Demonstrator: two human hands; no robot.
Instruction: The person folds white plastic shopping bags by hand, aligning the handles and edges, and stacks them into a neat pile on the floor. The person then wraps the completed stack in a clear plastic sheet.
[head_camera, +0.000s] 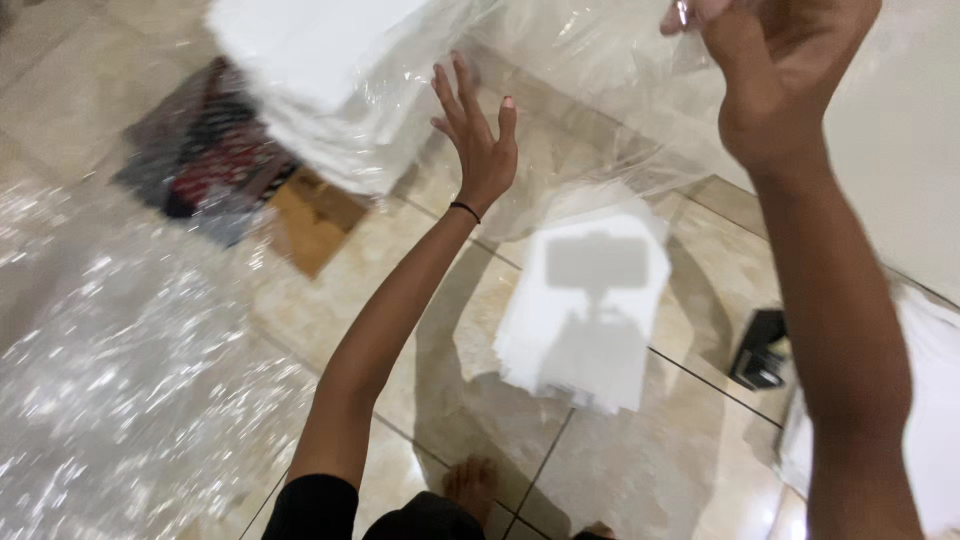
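My left hand (478, 135) is raised with fingers spread, just beside a clear plastic bag (590, 90) that holds a thick stack of white sheets (320, 80) at the upper left. My right hand (775, 70) is closed on the upper edge of that plastic bag at the top right. Below, on the tiled floor (420, 400), lies a second stack of white sheets (590, 310) with a shadow across it. A thin dark band circles my left wrist.
Crinkled clear plastic film (110, 380) covers the floor at the left. A dark patterned item (205, 155) and a brown cardboard piece (315, 215) lie behind it. A small black object (760, 350) sits at the right. My bare foot (470, 485) shows below.
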